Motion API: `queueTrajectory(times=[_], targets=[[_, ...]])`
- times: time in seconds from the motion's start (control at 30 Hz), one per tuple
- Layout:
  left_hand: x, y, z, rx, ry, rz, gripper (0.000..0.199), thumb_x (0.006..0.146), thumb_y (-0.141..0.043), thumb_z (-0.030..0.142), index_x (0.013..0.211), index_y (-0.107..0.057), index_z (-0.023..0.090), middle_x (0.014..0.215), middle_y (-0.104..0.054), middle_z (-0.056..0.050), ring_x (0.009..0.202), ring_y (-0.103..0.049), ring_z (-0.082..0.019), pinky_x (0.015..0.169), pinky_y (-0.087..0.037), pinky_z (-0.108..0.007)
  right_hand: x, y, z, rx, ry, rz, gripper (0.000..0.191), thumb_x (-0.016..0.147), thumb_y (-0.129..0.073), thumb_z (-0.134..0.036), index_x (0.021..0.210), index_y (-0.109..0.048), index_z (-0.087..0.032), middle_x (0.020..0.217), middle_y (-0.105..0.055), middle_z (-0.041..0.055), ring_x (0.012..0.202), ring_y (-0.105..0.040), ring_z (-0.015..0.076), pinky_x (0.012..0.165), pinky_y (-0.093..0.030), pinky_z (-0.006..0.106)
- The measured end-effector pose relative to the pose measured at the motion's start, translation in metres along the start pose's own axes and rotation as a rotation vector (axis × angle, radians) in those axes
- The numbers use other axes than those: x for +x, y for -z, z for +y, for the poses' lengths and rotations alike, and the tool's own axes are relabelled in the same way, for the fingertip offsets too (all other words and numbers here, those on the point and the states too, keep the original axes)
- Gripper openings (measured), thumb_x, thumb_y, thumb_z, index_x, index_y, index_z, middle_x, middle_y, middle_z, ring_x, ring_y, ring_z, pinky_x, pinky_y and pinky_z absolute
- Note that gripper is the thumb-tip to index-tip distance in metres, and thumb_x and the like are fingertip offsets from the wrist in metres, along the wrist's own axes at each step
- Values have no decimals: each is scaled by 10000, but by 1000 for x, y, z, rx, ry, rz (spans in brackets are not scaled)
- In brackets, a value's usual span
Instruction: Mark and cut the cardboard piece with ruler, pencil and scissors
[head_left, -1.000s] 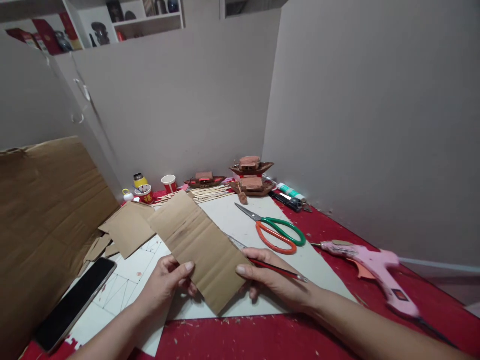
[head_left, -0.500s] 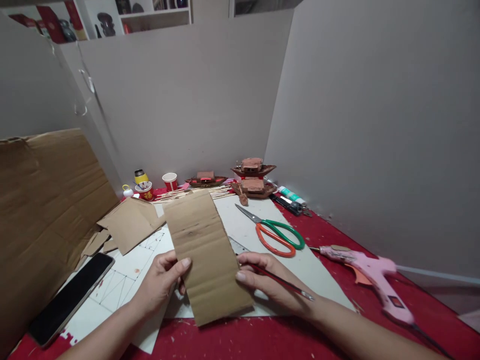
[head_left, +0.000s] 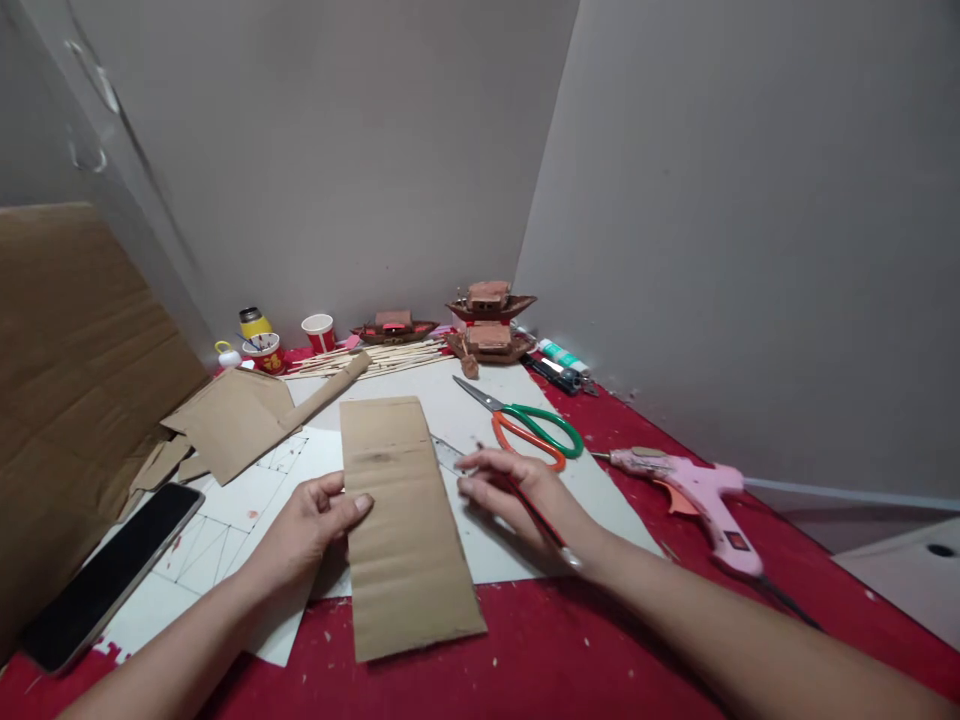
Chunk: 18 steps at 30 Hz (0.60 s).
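Note:
My left hand [head_left: 319, 522] grips a long rectangular piece of cardboard [head_left: 409, 540] by its left edge, thumb on top and fingers beneath. The piece has a dark smudge near its far end. A red and black pencil [head_left: 538, 518] rests in my right hand [head_left: 525, 500], held between thumb and fingers, to the right of the cardboard and apart from it. Under the right fingertips a ruler [head_left: 448, 452] lies on the white paper, partly covered. Scissors [head_left: 525, 425] with one green and one orange handle lie just beyond my right hand.
A phone [head_left: 112, 575] and drawn sheets [head_left: 214, 550] lie left, near cardboard scraps [head_left: 236, 425]. Thin wooden sticks [head_left: 375, 358], paper cups [head_left: 319, 333] and model boats [head_left: 491, 342] stand at the back. A pink glue gun [head_left: 701, 490] lies right on the red cloth.
My right hand has let go of the cardboard's right edge and moved off it with the pencil. The cardboard now sits straighter and nearer me. The view has tilted down.

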<state>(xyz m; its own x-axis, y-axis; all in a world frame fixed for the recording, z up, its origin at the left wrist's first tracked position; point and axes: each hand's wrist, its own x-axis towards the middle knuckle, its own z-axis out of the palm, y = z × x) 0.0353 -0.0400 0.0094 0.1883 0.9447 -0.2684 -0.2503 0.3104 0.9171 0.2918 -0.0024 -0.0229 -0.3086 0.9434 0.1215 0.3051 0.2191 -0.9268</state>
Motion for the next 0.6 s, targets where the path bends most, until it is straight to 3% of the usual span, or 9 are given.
queueTrajectory(times=[0.07, 0.13, 0.2, 0.37, 0.6], targets=[[3, 3, 0, 22, 1, -20, 455, 675, -871, 363, 1060, -742, 157, 765, -749, -78, 622, -684, -208, 613, -533, -319, 6, 7, 3, -329, 125, 147, 356, 898, -606, -371, 1192, -613, -170, 1040, -729, 127, 949, -681, 263, 857, -520, 419], [6, 7, -1, 45, -4, -9, 448, 688, -862, 366, 1058, -738, 147, 726, -735, -64, 588, -667, -190, 586, -523, -299, 12, 13, 5, -636, 152, 129, 473, 877, -656, -328, 1300, -569, -135, 1180, -697, 175, 1099, -642, 315, 942, -493, 471], [8, 10, -2, 66, 2, 3, 452, 687, -862, 375, 1050, -736, 137, 709, -727, -61, 583, -664, -188, 568, -520, -291, 15, 16, 6, -809, 135, 55, 517, 856, -693, -294, 1324, -569, -113, 1204, -691, 194, 1126, -632, 339, 952, -489, 486], [11, 13, -3, 86, 18, 3, 497, 672, -873, 376, 1080, -721, 137, 736, -738, -68, 587, -671, -191, 568, -522, -291, 14, 15, 0, -909, 114, -20, 401, 907, -579, -169, 1306, -595, -140, 1181, -710, 170, 1104, -654, 298, 927, -496, 416], [10, 13, -3, 60, 5, -33, 631, 707, -864, 313, 1265, -608, 170, 772, -741, -55, 588, -661, -158, 538, -494, -239, 3, 21, -21, -1081, 16, -92, 334, 890, -478, -44, 1180, -634, -101, 925, -741, 186, 889, -708, 316, 735, -484, 367]])
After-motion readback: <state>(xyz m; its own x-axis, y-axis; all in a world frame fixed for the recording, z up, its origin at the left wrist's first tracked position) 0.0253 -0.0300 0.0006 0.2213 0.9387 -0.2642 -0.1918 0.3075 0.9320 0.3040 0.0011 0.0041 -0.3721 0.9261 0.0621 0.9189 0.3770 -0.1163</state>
